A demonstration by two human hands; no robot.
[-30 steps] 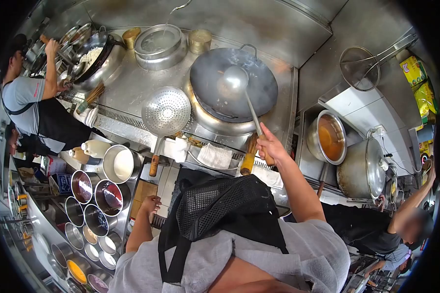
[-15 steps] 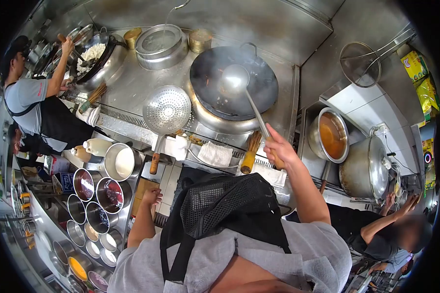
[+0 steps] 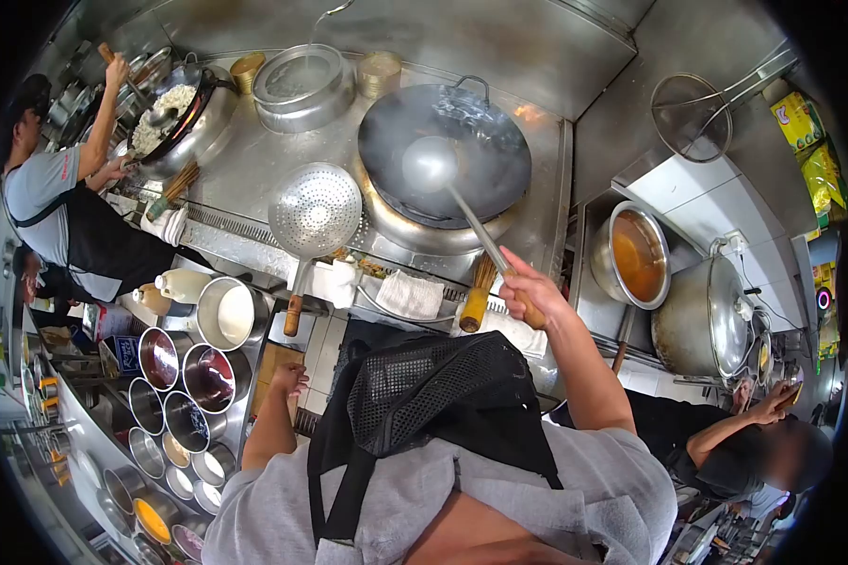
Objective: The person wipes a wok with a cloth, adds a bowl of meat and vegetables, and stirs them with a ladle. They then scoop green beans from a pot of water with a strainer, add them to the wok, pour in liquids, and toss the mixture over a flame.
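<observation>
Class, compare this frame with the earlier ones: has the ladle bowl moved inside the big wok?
Yes. The ladle bowl has slid left across the wok, away from the handle on its far rim, as the right hand holds the ladle's wooden grip.

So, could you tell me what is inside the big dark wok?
The ladle bowl, held by the right hand, sits inside the wok. The wok's dark surface looks mostly bare; anything under the ladle bowl is hidden.
</observation>
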